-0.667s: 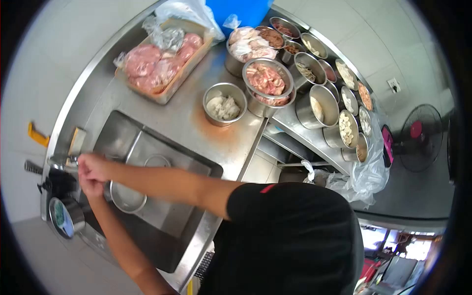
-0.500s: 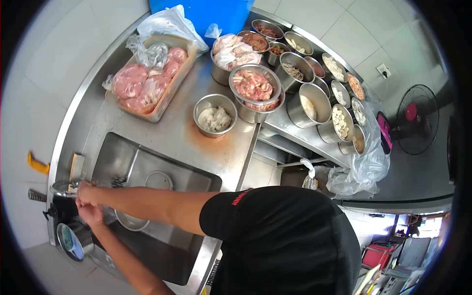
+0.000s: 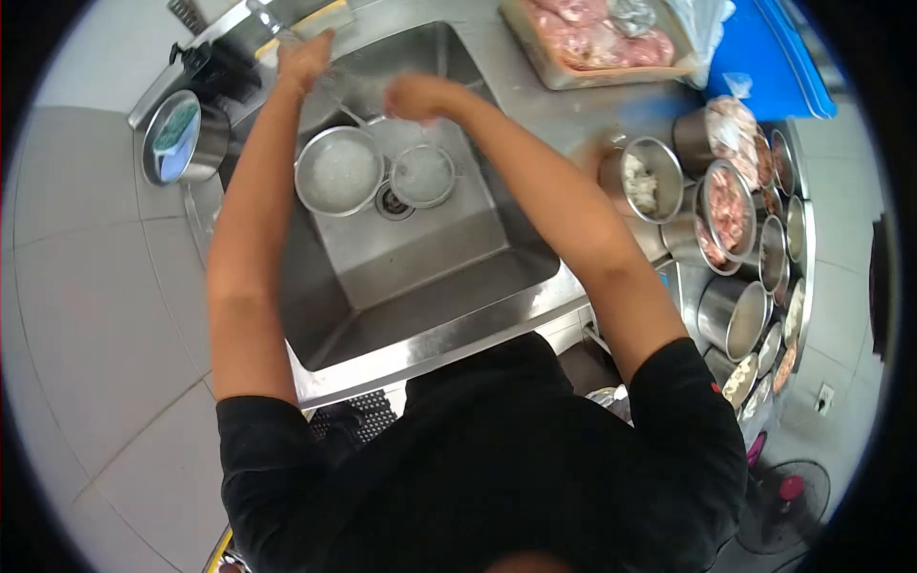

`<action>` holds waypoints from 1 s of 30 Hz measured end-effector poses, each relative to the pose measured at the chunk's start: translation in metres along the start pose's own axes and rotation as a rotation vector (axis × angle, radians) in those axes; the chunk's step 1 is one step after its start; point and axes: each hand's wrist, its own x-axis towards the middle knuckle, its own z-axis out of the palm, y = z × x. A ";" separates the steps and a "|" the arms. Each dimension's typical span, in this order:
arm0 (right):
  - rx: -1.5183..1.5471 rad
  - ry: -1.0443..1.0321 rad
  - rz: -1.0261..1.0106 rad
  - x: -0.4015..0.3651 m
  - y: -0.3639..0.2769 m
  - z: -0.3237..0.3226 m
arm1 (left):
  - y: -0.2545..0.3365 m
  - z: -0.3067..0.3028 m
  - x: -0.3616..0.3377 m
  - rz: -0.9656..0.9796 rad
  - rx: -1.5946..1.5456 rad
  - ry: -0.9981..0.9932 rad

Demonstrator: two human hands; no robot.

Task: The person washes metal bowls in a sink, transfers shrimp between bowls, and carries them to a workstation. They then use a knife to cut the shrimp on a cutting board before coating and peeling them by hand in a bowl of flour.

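At the back left of the steel sink (image 3: 420, 320), my left hand (image 3: 304, 63) is beside the metal tap (image 3: 271, 19), a finger or thumb held apart, with nothing visible in it. My right hand (image 3: 418, 98) is over the back of the sink, its fingers curled and blurred, with nothing visible in them. Water droplets show between the hands. Below them in the sink sit a larger round metal bowl (image 3: 339, 172) with cloudy water and a smaller round vessel (image 3: 422, 177), both by the drain (image 3: 393, 203).
Right of the sink are a metal bowl of pale food (image 3: 642, 180), a tub of bagged meat (image 3: 611, 72), a blue container (image 3: 769, 57) and several metal pots of ingredients (image 3: 734, 315). A pot with a green and blue sponge (image 3: 186, 138) is at the left.
The view has turned and shifted, showing the sink more fully. My hands, together at the tap before, are now apart, with my right hand over the sink.
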 end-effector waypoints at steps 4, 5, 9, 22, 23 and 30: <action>-0.228 0.085 0.091 0.030 0.096 0.153 | 0.006 0.017 -0.045 0.152 0.131 0.299; -0.100 0.069 0.332 0.032 0.109 0.193 | 0.000 0.017 -0.051 0.141 0.136 0.311; -0.429 0.142 0.062 0.015 0.123 0.278 | -0.011 0.002 -0.097 0.040 -0.120 -0.073; -0.616 -0.049 -0.229 0.012 0.113 0.281 | -0.074 0.047 -0.121 -0.020 -0.032 -0.511; -0.541 0.002 -0.214 0.009 0.113 0.288 | -0.077 0.049 -0.123 -0.023 -0.024 -0.522; -0.516 -0.011 -0.362 -0.001 0.117 0.284 | -0.077 0.051 -0.133 0.012 0.090 -0.585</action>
